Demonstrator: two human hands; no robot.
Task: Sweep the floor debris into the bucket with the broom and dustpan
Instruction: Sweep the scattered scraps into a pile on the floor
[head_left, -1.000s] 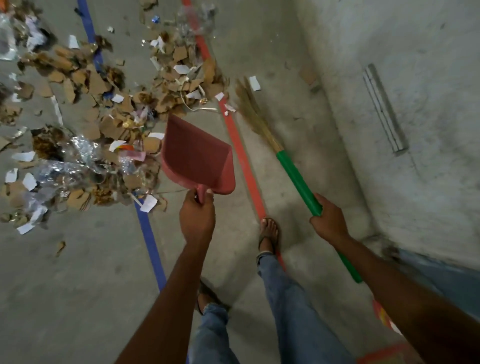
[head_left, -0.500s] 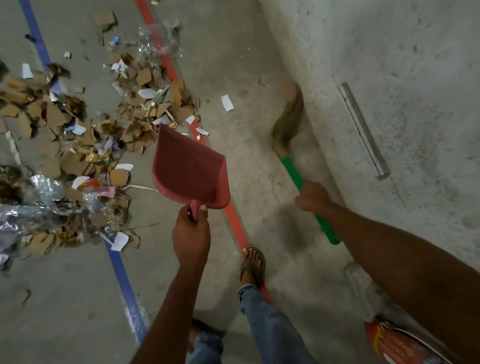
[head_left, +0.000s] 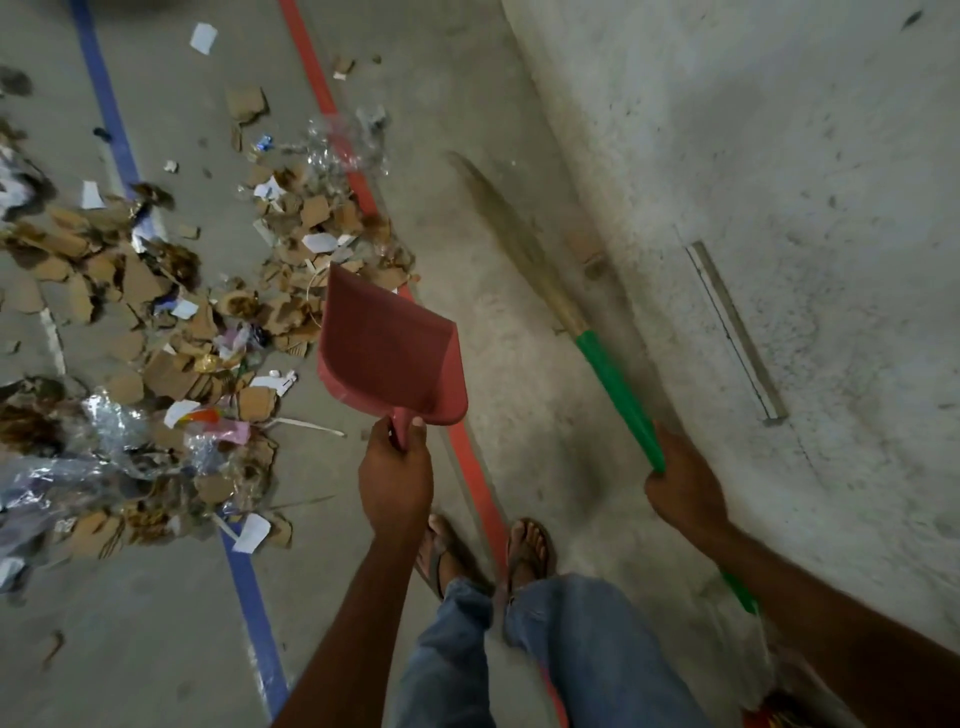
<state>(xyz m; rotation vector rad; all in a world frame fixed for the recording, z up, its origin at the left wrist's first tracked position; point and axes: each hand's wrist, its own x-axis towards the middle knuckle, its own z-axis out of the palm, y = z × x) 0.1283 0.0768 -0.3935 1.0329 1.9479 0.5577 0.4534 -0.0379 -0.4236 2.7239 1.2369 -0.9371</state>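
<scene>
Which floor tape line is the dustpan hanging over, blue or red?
The red line: the dustpan in the left hand overlaps it. The blue line runs further left, through the debris.

Grey concrete floor (head_left: 493, 338) with scattered debris (head_left: 171, 322), blue and red stripes

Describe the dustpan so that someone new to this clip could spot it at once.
Start at the red tape line running up the grey concrete floor. The dull red plastic dustpan is held over that line at frame centre, its handle gripped by the left hand. It is the only large smooth, single-coloured shape beside the torn cardboard and plastic scraps.
</scene>
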